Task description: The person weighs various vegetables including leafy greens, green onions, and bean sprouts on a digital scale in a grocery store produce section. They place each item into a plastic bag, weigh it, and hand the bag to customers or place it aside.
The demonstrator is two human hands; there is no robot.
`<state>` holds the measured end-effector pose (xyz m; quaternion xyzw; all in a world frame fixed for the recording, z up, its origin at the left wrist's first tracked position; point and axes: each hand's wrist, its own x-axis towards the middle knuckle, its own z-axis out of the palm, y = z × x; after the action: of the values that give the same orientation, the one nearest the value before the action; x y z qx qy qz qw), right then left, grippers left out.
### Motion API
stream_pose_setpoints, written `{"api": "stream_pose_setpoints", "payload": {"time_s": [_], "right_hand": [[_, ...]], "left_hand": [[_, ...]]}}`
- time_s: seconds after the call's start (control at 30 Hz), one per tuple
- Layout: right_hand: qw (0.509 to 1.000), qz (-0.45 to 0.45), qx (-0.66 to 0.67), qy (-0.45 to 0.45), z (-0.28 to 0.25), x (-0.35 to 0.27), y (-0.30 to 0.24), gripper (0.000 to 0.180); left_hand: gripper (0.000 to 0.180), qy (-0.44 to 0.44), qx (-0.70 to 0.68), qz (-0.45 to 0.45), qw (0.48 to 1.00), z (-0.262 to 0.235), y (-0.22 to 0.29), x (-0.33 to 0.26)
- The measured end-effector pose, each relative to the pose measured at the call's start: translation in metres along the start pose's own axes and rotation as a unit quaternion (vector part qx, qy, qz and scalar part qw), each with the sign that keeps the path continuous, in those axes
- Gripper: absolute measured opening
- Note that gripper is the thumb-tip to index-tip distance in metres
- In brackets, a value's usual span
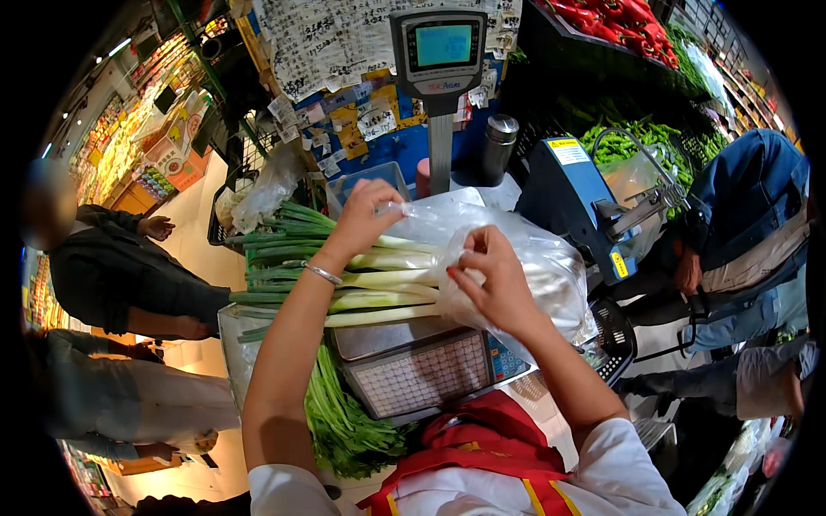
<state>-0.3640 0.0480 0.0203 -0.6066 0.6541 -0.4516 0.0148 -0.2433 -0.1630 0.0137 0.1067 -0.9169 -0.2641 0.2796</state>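
Observation:
A bunch of long leeks (379, 299) lies across the weighing scale (422, 378), green tops to the left. Their white ends sit inside a clear plastic bag (551, 275) on the right. My left hand (368, 219) is closed at the bag's far upper edge, above the stalks. The fingers of my right hand (492, 284) are pinched on the bag's near side, over its mouth. The bag's opening lies between both hands, partly round the stalks. Leafy green vegetables (348, 421) hang at the scale's left front, below the leeks.
A scale display (443, 47) stands on a post at the back. To the right is a blue bag-sealing machine (572, 202). Beyond it are green peppers (637, 142) and red peppers (615, 21). A steel canister (499, 146) stands behind the bag. People stand on both sides.

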Motion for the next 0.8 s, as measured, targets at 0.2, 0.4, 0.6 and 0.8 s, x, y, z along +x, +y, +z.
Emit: {"api": "stream_pose_setpoints", "payload": {"time_s": [0.2,0.4,0.6,0.8], "right_hand": [[0.811,0.318,0.488,-0.053,0.018,-0.003,0.026,0.015],[0.656,0.231,0.712,-0.094,0.008,0.008,-0.007,0.027],[0.805,0.186,0.56,-0.064,-0.005,0.037,-0.018,0.044],[0.817,0.305,0.484,0.073,0.022,0.057,-0.008,0.051]], "left_hand": [[0.02,0.049,-0.561,-0.265,0.783,0.021,0.029,-0.023],[0.017,0.075,-0.693,-0.136,0.704,0.02,0.031,-0.034],[0.047,0.034,-0.651,-0.194,0.733,0.02,0.051,-0.04],[0.058,0.064,-0.578,-0.171,0.795,0.036,0.054,-0.037]]}}
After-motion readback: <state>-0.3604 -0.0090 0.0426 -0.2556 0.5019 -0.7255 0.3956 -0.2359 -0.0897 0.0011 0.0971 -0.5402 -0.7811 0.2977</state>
